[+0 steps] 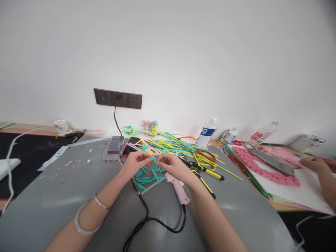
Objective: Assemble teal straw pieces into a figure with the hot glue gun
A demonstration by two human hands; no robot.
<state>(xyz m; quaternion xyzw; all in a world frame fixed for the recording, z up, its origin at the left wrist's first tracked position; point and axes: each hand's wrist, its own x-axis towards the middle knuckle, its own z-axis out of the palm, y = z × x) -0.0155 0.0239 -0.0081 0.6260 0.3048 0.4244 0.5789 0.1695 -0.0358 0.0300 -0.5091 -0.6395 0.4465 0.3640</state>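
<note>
Between my two hands is a bent teal pipe cleaner [154, 162], pinched at its sides. My left hand [136, 163] closes thumb and forefinger on its left side. From the other side my right hand [172, 166] grips it with fingertips together. Several short folded teal pipe cleaner pieces [144, 181] lie on the grey table top [86, 210] below my hands. A pink glue gun [177, 189] rests under my right wrist, its black cord running toward me. A translucent glue stick [152, 186] lies by its front end.
Long yellow and green pipe cleaners [168, 142], red-handled scissors [206, 155] and yellow-black pliers [210, 172] lie beyond and right of my hands. Phones [113, 148] and small pipe cleaner figures [150, 128] are behind. A bottle [207, 133] stands near the wall. Another person's hand [316, 164] is at right.
</note>
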